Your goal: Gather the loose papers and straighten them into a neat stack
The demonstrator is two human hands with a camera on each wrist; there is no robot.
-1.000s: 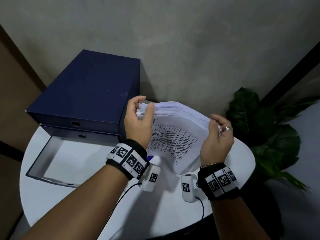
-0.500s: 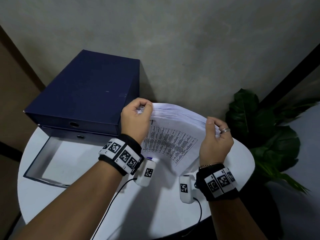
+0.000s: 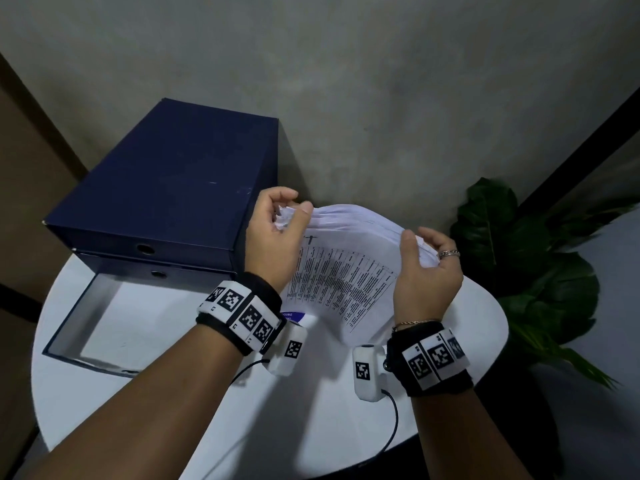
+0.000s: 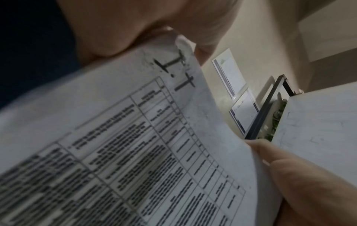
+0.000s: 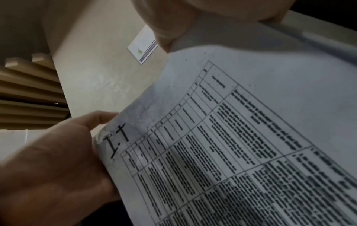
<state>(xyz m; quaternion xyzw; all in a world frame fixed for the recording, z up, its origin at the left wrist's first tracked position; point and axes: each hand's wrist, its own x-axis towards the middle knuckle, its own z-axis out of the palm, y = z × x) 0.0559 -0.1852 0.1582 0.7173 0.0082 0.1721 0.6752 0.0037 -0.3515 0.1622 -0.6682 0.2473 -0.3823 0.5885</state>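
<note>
A stack of white papers (image 3: pixel 346 271) with a printed table on its front sheet stands tilted above the white round table (image 3: pixel 311 427), held between both hands. My left hand (image 3: pixel 291 211) pinches the crumpled top-left corner, thumb in front, fingers curled behind. My right hand (image 3: pixel 426 249) holds the right edge, with the fingers wrapped behind and the thumb on the front. The left wrist view shows the papers (image 4: pixel 135 145) filling the frame. In the right wrist view the papers (image 5: pixel 251 137) show a hand-written mark near the left hand (image 5: pixel 54 160). The sheets fan unevenly along the top.
A navy file box (image 3: pixel 166 188) sits at the table's back left, its lower drawer (image 3: pixel 97 317) pulled open towards me. A leafy plant (image 3: pixel 536 271) stands right of the table, and a grey wall rises close behind. A small purple-labelled item (image 3: pixel 292 316) lies under the papers.
My left hand closed on the top-left corner, and its thumb has since lifted to the top edge. My right thumb has spread a little. The stack stays between both hands.
</note>
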